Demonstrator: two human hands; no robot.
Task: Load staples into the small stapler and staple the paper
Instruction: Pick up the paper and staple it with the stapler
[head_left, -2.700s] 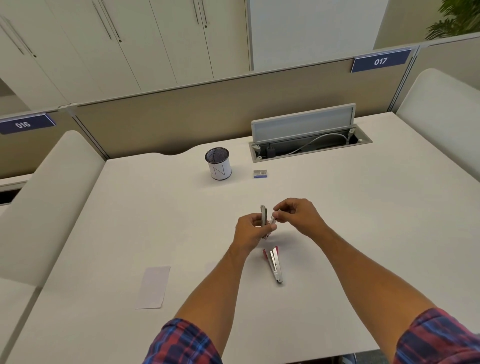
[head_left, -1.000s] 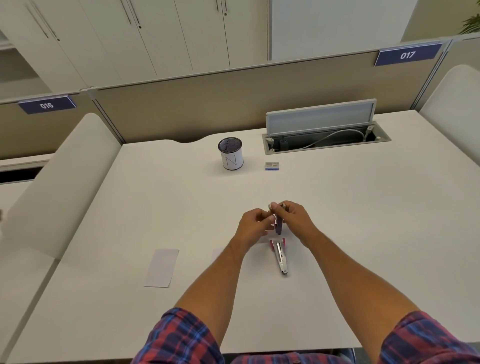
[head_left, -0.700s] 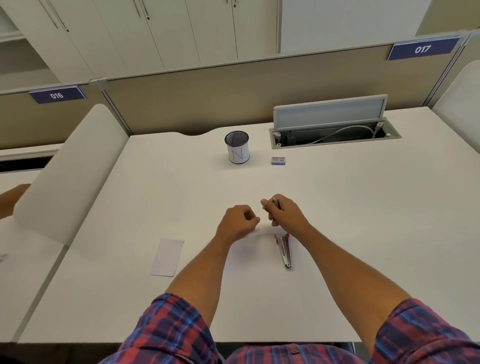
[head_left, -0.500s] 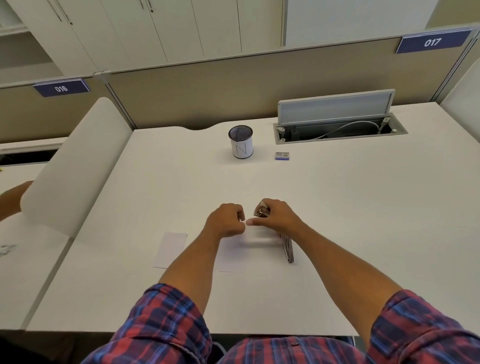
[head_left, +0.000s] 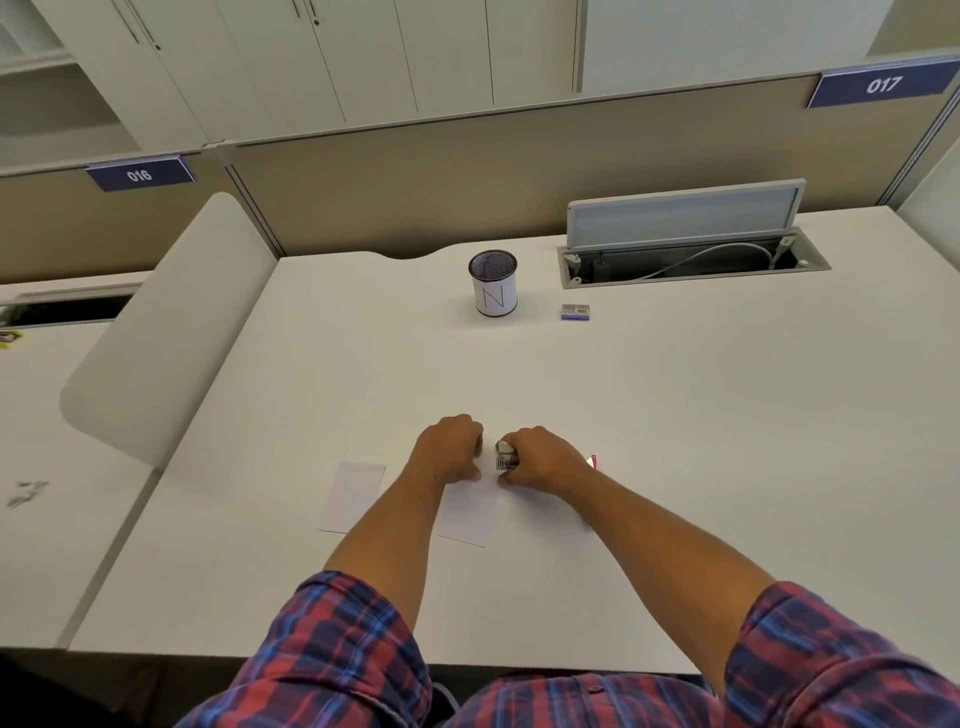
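Crosswise, stapler (head_left: 506, 459) nose pointing left

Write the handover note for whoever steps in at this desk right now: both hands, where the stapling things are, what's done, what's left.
Right hand: grips the small stapler, its metal nose over the far edge of the nearer paper.
Left hand: fingers curled, resting at that paper's far edge; whether its grip pinches the sheet cannot be told.
Second paper lies flat to the left, untouched.
Staple box sits far back beside the cup.
A pink-tipped tool shows just behind the right wrist.
Done: stapler brought to the paper. Whether staples are loaded cannot be seen.
Left: press the staple through, then check it.
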